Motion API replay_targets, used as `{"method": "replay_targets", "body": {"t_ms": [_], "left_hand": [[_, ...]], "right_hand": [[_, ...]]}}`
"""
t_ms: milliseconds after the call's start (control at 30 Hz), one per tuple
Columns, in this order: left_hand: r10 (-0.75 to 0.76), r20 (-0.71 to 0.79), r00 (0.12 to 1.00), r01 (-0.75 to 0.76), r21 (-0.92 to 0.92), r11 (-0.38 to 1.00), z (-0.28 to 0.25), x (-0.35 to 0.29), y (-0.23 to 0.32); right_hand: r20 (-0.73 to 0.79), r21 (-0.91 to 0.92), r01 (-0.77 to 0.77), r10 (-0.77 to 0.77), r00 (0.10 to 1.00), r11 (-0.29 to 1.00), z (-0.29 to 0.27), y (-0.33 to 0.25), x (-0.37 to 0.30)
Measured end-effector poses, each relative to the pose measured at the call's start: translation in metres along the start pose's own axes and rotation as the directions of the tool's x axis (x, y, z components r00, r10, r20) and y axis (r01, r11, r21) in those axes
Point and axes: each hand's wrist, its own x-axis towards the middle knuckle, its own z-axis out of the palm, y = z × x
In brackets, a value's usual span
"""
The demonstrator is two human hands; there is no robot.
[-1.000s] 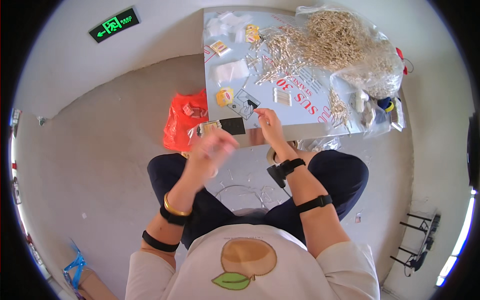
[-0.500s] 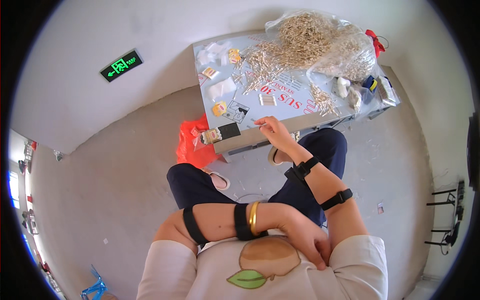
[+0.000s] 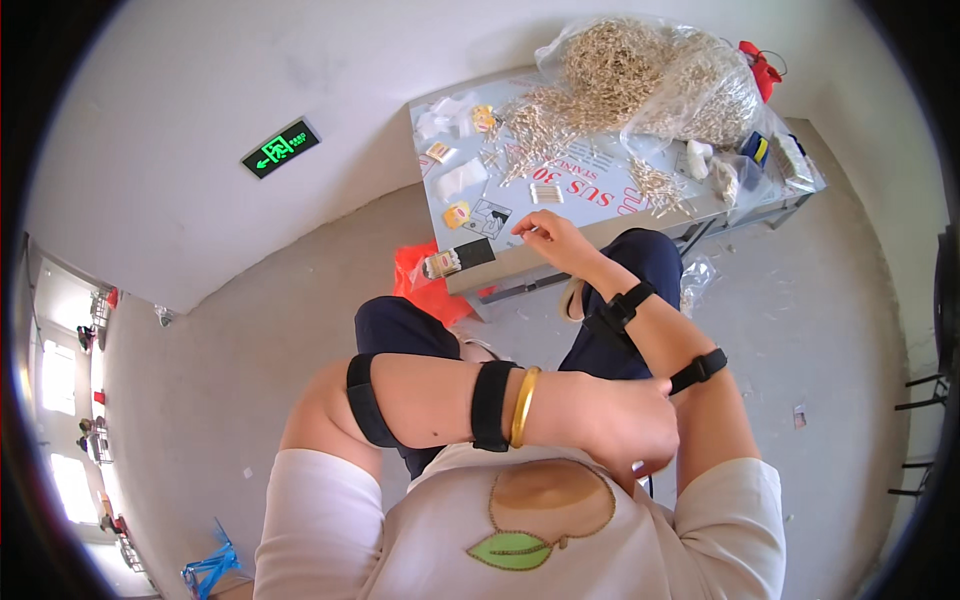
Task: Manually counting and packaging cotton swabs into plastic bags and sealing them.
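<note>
My left arm, with a gold bangle (image 3: 524, 407) at the wrist, crosses in front of my shirt. My left hand (image 3: 640, 420) is curled closed by my right elbow, its thumb close to the black strap (image 3: 698, 371) on that arm. Whatever it grips is hidden. Over the table's (image 3: 585, 228) near edge, my right hand (image 3: 555, 243) has bent fingers drawn together; I cannot make out anything in them. Nearest to it are a small row of cotton swabs (image 3: 546, 193), a black card (image 3: 475, 254) and a pack of cotton swabs (image 3: 442, 263).
Loose cotton swabs (image 3: 540, 130) spread from a big clear bag of swabs (image 3: 615, 70) at the back. Small yellow packs (image 3: 457, 214) and clear plastic wrap (image 3: 460, 180) lie left. A red plastic bag (image 3: 425, 290) hangs at the left corner. My knees (image 3: 645, 265) are close to the table.
My left hand has risen from beside my shirt to my right elbow. My right hand stays by the table edge, fingers slightly more bent. The whole view has shifted a little.
</note>
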Motion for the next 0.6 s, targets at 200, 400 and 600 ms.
{"method": "replay_targets", "body": {"t_ms": [200,400,600], "left_hand": [[0.175,0.208,0.962,-0.04,-0.529,0.848,0.017,0.034,-0.005],[0.187,0.355,0.916,-0.013,-0.44,0.898,0.032,0.063,0.011],[0.213,0.12,0.97,-0.109,-0.569,0.815,0.045,0.055,0.009]], "right_hand": [[0.025,0.01,-0.028,0.028,0.999,1.0,-0.001,0.004,0.002],[0.03,0.04,-0.004,0.002,1.0,0.999,0.009,0.006,-0.001],[0.131,0.011,0.014,-0.015,0.991,1.0,0.008,0.007,-0.008]]}}
